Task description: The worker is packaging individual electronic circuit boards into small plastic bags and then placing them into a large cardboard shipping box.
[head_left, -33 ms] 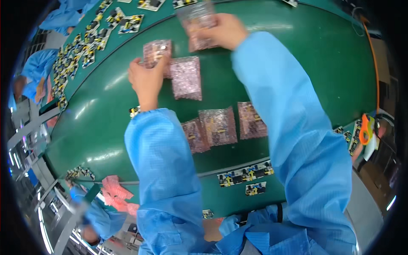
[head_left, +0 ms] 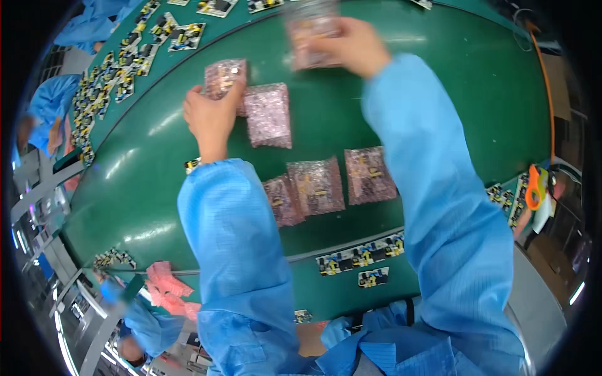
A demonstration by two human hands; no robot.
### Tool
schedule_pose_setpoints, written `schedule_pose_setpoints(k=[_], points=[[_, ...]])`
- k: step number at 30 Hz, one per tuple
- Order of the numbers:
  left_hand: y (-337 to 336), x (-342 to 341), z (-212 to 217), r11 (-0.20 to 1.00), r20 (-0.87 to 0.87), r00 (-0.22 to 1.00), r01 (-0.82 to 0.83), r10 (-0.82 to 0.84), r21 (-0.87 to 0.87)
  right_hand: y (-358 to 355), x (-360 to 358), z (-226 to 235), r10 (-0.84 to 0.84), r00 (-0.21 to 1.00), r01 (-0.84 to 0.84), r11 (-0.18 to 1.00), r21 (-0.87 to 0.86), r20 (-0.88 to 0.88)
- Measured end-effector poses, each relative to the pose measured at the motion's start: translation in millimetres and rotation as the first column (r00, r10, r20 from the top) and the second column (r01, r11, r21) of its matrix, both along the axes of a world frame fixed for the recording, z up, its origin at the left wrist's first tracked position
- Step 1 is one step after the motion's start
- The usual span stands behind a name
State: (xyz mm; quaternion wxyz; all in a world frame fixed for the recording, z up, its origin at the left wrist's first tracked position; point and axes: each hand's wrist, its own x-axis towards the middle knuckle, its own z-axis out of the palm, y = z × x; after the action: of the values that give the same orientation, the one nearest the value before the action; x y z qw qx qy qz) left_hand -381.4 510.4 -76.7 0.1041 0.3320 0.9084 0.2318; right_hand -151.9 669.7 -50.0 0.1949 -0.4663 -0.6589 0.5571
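My right hand [head_left: 359, 49] pinches a pinkish bubble-wrap bag [head_left: 307, 28] by its side, over the far middle of the green work surface; the bag is blurred by motion. To the left, my left hand [head_left: 212, 122] grips another bubble-wrap bag [head_left: 221, 76] between thumb and fingers, low at the surface. Just right of that hand lies a flat bubble-wrap bag [head_left: 268, 116]. Nearer me, a row of three bags [head_left: 316, 186] lies between my forearms, with dark and yellow parts showing through. The leftmost bag of this row is partly covered by my left sleeve.
Loose circuit boards [head_left: 94, 94] crowd a strip at the far left. More circuit boards [head_left: 360, 255] lie along the near edge. Pink bubble-wrap sheets [head_left: 166, 288] sit at the near left, orange-handled scissors [head_left: 535, 188] at the right. Co-workers in blue [head_left: 53, 106] are at the left.
My right hand has moved a little to the right with its bag. My left hand stays on its bag; the whole view has shifted slightly.
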Motion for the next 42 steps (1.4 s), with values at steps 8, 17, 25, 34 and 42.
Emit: schedule_pose_setpoints(k=[8,17,25,34,42], points=[[6.7,-7.5,0.7,0.996,-0.022,0.997,0.074,-0.075,-0.040,-127.0,225.2,66.1,-0.298,0.955,0.283,0.906,-0.314,0.000],[-102.2,28.1,62.5,0.946,0.401,0.915,-0.096,-0.038,0.309,-191.0,234.4,24.9,-0.202,0.905,0.168,0.978,0.120,0.375],[-129.3,57.6,39.1,0.966,0.227,0.971,-0.124,0.072,0.227,-194.7,237.7,11.5,-0.131,0.923,0.130,0.991,0.027,0.363],[-157.2,103.3,58.9,0.997,-0.106,0.994,0.047,-0.040,0.064,-187.8,234.5,11.9,-0.321,0.940,0.340,0.872,-0.353,0.112],[-175.7,148.3,37.2,0.992,0.233,0.972,0.001,0.028,-0.124,-209.7,181.8,21.6,-0.103,0.995,0.102,0.968,-0.231,0.008]])
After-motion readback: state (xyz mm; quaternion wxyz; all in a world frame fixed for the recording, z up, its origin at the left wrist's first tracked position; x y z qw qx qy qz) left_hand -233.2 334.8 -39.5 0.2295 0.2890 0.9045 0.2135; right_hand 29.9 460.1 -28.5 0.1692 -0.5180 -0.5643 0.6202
